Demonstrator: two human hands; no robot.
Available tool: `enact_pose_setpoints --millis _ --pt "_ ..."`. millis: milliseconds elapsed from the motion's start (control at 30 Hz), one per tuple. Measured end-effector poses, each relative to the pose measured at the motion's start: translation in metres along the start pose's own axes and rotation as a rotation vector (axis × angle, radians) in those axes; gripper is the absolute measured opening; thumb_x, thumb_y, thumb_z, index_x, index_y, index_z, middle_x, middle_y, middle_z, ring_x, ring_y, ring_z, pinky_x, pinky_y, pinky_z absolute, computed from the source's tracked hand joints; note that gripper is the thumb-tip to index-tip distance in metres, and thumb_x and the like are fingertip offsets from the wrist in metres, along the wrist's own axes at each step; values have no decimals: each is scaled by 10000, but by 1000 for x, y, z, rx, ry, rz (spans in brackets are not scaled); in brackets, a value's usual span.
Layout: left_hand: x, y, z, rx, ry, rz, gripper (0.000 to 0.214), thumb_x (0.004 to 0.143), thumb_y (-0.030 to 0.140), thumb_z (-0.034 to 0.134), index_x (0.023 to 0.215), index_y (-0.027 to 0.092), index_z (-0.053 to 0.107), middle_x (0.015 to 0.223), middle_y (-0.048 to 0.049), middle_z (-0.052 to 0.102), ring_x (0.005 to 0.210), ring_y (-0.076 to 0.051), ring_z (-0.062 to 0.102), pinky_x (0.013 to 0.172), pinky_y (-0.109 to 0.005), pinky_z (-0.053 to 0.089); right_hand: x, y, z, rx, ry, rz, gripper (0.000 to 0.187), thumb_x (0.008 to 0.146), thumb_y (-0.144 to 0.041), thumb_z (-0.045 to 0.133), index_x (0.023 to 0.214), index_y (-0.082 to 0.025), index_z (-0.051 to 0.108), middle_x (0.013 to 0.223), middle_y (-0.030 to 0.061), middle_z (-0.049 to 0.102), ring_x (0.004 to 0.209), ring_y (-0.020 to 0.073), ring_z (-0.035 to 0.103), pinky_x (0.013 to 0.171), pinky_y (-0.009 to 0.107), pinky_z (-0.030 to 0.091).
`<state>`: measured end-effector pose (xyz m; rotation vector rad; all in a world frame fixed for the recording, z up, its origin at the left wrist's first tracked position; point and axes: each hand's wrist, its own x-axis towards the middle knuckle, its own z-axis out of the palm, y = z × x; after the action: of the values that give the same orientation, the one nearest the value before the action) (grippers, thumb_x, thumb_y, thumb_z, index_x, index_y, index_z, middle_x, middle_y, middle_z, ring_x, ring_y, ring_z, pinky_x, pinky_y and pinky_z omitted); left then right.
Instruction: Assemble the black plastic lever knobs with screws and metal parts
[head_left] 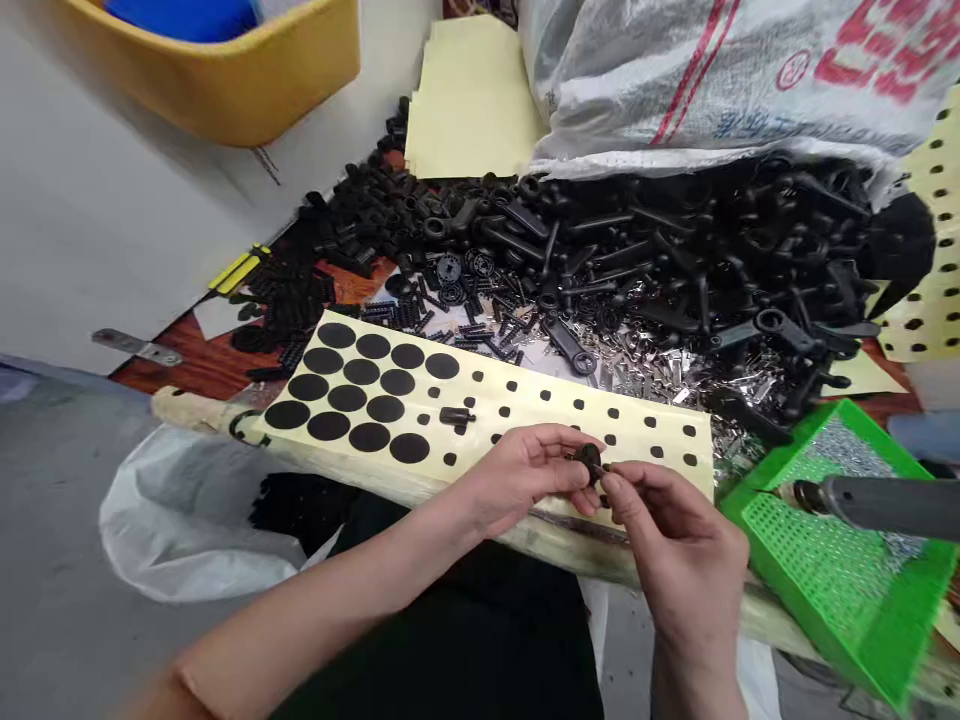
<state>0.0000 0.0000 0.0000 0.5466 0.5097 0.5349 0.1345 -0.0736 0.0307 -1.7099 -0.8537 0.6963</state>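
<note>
My left hand (536,470) is closed on a small round black plastic part (588,458) above the front edge of the table. Fingertips of my right hand (667,520) pinch at the near side of that part; whatever they hold there is too small to name. Beneath both hands lies a pale yellow sheet (555,400) with large black discs (346,398) on its left and small black dots across the rest. A short black cylindrical piece (456,416) rests on the sheet, left of my hands.
Black plastic handles (630,250) and small metal clips (660,360) are heaped behind the sheet. A green basket (847,590) of small metal pieces stands at right, with a grey electric screwdriver (885,505) over it. A white woven sack (720,80) and yellow bin (300,70) are behind.
</note>
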Motion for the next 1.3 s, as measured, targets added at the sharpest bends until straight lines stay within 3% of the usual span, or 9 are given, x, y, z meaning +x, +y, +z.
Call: enact_pose_setpoints --millis 167,367,700,1067,1300 --pt "1 1 3 6 9 -4 397 631 250 840 956 108 663 710 -33 691 595 -138 665 648 -277 525 1 -4 -3 142 -119 128 170 643 -284 798 746 -177 715 645 25 698 541 129 636 523 228 546" --pt "1 2 4 15 9 1 394 623 241 843 951 116 664 699 -19 688 575 -127 663 659 -271 515 4 -7 -2 197 -176 107 146 633 -240 798 728 -191 699 656 12 698 564 122 646 555 223 552" --pt "2 1 3 20 21 -6 396 620 225 842 958 121 664 729 -19 682 581 -128 670 655 -269 516 3 -6 -5 38 -173 44 156 678 -261 761 805 -210 687 762 19 705 680 117 669 653 204 565" --pt "2 -1 3 52 21 14 347 639 114 806 954 121 659 776 -17 692 636 -134 684 662 -278 552 22 -24 -9 -46 -363 86 164 643 -280 754 717 -179 648 662 23 666 604 132 642 561 223 553" --pt "2 2 5 49 42 -11 363 625 133 816 942 113 641 721 -13 694 589 -127 673 634 -263 536 20 -22 -6 -193 -350 -72 67 697 -235 684 702 -194 632 646 -1 652 596 120 631 583 217 533"
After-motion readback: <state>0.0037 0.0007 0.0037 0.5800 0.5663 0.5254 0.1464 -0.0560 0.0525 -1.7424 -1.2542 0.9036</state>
